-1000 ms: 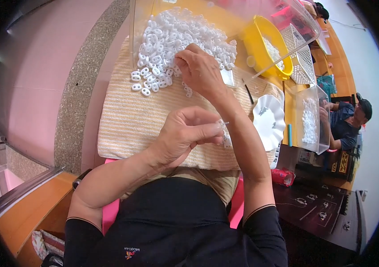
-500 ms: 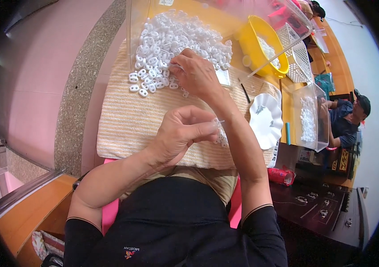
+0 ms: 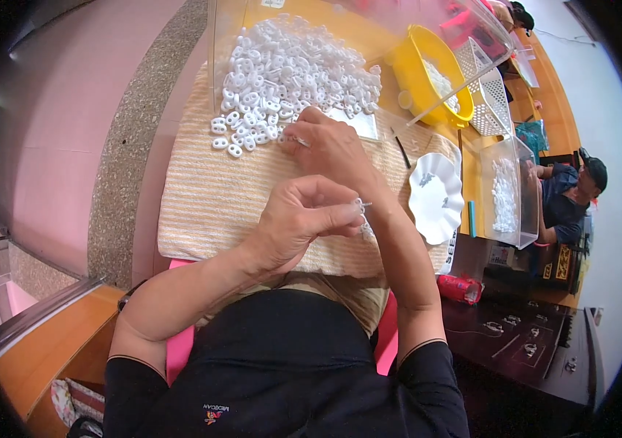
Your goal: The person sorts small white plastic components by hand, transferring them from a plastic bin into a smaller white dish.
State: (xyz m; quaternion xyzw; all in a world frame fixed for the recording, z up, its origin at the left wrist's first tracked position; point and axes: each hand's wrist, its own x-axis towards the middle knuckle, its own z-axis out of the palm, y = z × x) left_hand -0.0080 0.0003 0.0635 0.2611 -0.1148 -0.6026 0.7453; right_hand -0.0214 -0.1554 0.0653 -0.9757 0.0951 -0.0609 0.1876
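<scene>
My left hand (image 3: 300, 223) is closed in a pinch over the striped towel (image 3: 209, 212). Between its thumb and forefinger is a small white plastic piece (image 3: 359, 207) with a thin metal screw sticking out. Just beyond, my right hand (image 3: 333, 146) has its fingertips together on a small white two-holed plastic piece (image 3: 298, 139), partly hidden by the fingers. That hand is at the near edge of a heap of similar white pieces (image 3: 289, 66), which spills from a clear plastic box (image 3: 217, 44) onto the towel. More white pieces show in part behind my left fingertips.
To the right lie a white wavy-rimmed plate (image 3: 448, 219) with small dark bits, a black stick-like tool (image 3: 401, 150) and a blue strip (image 3: 471, 219). Farther off stand a yellow basin (image 3: 406, 62), a white perforated basket (image 3: 497, 109) and another clear box (image 3: 526, 219) beside a co-worker (image 3: 577, 193).
My right hand has drawn back from the heap toward me, with a small white piece now showing at its fingertips. My left hand keeps its pinch almost in place.
</scene>
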